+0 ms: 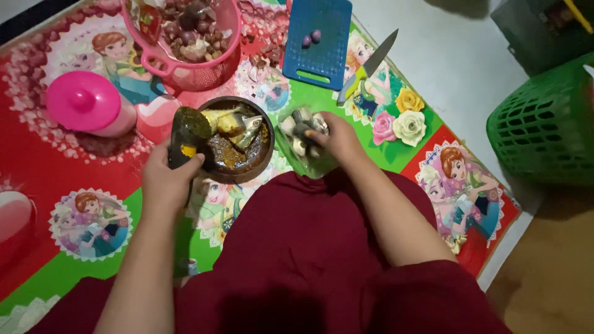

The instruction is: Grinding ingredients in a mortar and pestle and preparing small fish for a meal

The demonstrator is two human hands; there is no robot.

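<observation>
My left hand (166,178) grips a dark stone pestle (185,131) smeared with yellow paste, held at the left rim of a round stone mortar (267,154). The mortar holds brown paste and a few small fish. My right hand (337,139) rests in a clear plastic bag (291,148) of small fish just right of the mortar, fingers closed on the fish. Both sit on a colourful cartoon-printed mat (55,161) in front of my knees, which are covered in dark red cloth.
A pink colander (162,62) of shallots and peels stands at the back. A pink lidded container (83,102) is at left. A blue cutting board (318,55) carries two small shallots, a knife (368,67) beside it. A green basket (544,124) stands on the floor at right.
</observation>
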